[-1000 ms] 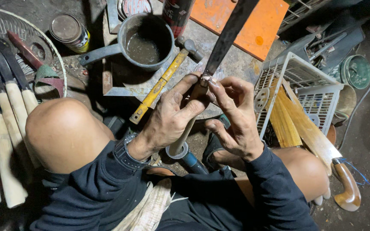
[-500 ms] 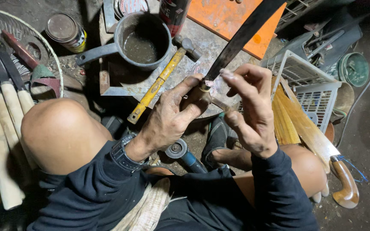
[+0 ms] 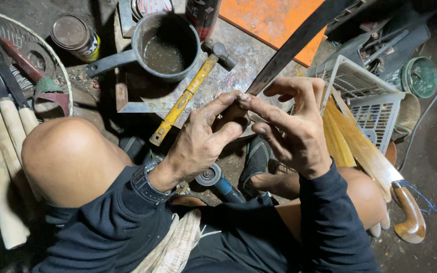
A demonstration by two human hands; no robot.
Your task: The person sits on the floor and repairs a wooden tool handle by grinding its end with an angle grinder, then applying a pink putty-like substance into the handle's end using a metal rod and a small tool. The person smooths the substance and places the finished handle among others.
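**Here, both hands are closing on the base of a long blade**

Close in, the person is crouching with knees up, and the left hand [image 3: 206, 134] is wrapping its grip narrowly around the lower end of a long dark blade [image 3: 299, 43]. The right hand [image 3: 292, 129] is pinching the same spot with thumb and forefinger, its other fingers spreading loose. The blade is rising from the two hands, slanting up and to the right over the floor.

To my eye the work is being done at the blade's base, so keeping the left hand firm and the blade steady on one line, with fingertips clear of the edge, looks like the way to do it well.

Just beyond the hands, a yellow-handled hammer [image 3: 185, 98] is lying across a worn metal plate [image 3: 238, 65]. Further off, a dented pot [image 3: 165, 43] is sitting on that plate, holding a little dark liquid. To its left a small tin [image 3: 74, 35] is standing with its lid on, contents hidden. On the right, a white wire basket [image 3: 370, 101] is tilting on its side, with pale wooden blanks [image 3: 350, 136] leaning against it. An orange board [image 3: 271, 20] is lying at the far edge.
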